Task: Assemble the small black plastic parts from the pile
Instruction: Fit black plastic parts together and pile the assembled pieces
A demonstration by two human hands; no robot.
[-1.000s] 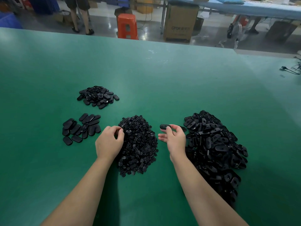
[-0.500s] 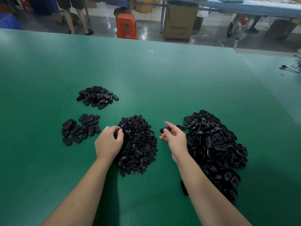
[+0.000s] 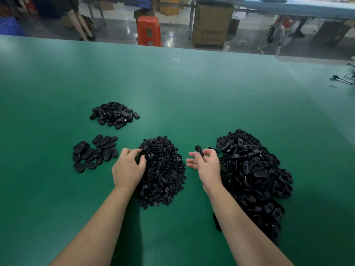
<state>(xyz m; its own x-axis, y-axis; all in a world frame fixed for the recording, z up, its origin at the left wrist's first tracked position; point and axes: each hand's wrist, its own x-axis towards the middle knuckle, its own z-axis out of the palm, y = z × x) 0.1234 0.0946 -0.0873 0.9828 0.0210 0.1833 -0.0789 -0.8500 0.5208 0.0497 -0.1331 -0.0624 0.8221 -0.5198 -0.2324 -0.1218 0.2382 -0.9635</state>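
Note:
A heap of small round black parts [image 3: 163, 171] lies in the middle of the green table [image 3: 192, 93]. My left hand [image 3: 127, 167] rests on its left edge, fingertips pinched into the heap. A large pile of oval black shells [image 3: 253, 169] spreads at the right. My right hand [image 3: 206, 164] hovers between the two heaps and holds one oval black shell [image 3: 198, 150] upright in its fingers. Two smaller groups of oval pieces lie at the left: a flat spread [image 3: 94, 152] and a mound [image 3: 114, 115] behind it.
The table's far edge runs across the top. Beyond it stand an orange stool [image 3: 148, 30], a cardboard box [image 3: 211, 25] and a person's legs [image 3: 80, 24]. A black cable [image 3: 342, 79] lies at the table's right edge.
My right hand has pulled one oval shell away from the right pile and turned it from flat to upright. My left hand has stayed at the round-parts heap, fingers working slightly.

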